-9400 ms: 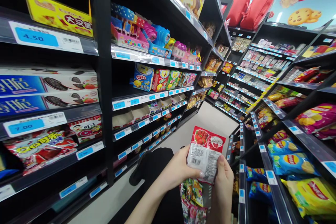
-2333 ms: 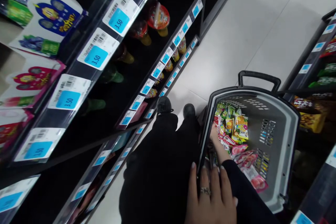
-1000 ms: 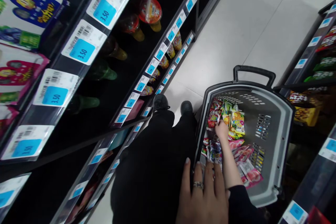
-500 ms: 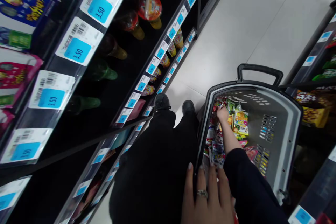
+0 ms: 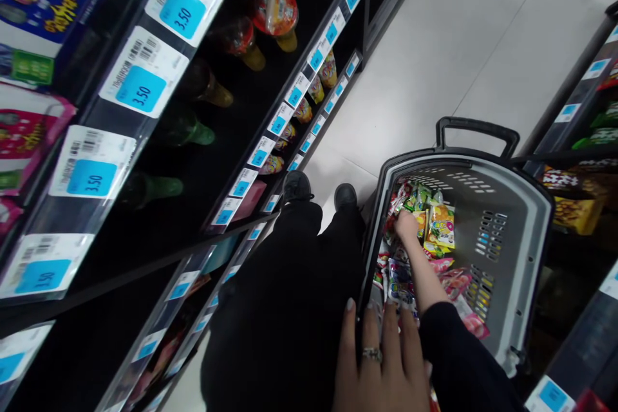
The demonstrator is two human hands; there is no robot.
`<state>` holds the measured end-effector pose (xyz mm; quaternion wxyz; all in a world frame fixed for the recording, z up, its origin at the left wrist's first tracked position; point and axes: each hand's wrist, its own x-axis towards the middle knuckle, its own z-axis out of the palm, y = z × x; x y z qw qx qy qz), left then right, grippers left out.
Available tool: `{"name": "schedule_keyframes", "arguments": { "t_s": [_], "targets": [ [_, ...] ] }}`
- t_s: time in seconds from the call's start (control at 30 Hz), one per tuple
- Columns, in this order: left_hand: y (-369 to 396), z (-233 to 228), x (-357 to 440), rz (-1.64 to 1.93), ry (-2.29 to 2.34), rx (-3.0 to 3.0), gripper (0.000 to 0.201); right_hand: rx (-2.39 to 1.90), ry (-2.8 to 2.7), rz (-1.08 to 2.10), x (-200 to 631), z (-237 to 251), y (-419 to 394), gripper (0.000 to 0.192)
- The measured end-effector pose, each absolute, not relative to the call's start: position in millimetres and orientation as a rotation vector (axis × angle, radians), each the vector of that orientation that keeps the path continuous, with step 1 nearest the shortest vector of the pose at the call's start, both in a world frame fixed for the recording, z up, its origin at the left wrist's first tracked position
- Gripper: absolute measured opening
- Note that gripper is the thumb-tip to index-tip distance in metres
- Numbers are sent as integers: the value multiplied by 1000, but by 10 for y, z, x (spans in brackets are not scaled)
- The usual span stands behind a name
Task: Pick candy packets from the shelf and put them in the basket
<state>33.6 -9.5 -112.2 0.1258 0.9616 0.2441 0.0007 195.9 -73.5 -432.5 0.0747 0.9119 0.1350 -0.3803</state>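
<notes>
My left hand (image 5: 383,360) lies at the bottom of the view, palm down with its fingers apart and a ring on one of them. Its fingertips rest by the near rim of a grey shopping basket (image 5: 512,270). Down inside the basket, my right hand (image 5: 406,226) is closed at a red snack packet (image 5: 398,198) along the left wall; its fingertips are partly hidden. Around it lie a yellow snack packet (image 5: 441,225), green packets (image 5: 421,194), a dark blue-purple packet (image 5: 400,275) and pink packets (image 5: 456,282).
Store shelves with price tags (image 5: 141,71) and bottles (image 5: 277,9) run along the left. Another shelf with packaged snacks (image 5: 574,212) stands close on the right. My legs and shoes (image 5: 297,187) are left of the basket, on a pale tiled floor (image 5: 444,45). The basket's black handle (image 5: 477,125) points away.
My right hand has shifted slightly nearer within the basket, and the red packet beside it shows more. More pink packets show beside my forearm. My left hand has stayed in place.
</notes>
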Motion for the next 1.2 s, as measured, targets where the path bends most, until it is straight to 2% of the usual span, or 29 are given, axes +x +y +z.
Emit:
{"name": "schedule_keyframes", "arguments": {
  "t_s": [0.2,0.33,0.63,0.87,1.07,1.2],
  "targets": [
    [-60,-1058,358,-15,699,2801,28,2894,184,-988,1932,-3785,-1098,26],
    [-34,-1029,349,-71,662,2797,29,3057,88,-857,2016,-3664,-1183,26],
    [-56,-1025,361,-82,691,2802,29,3291,-32,-711,2054,-4149,-718,29],
    [-63,-1060,365,-43,683,2808,30,3354,28,-597,2193,-4138,-757,30],
    [-67,-1085,357,5,687,2805,31,3325,6,-646,2121,-4252,-887,30],
    [-81,-1096,334,-5,688,2798,31,3266,58,-879,2032,-4456,-863,29]
  ]
}}
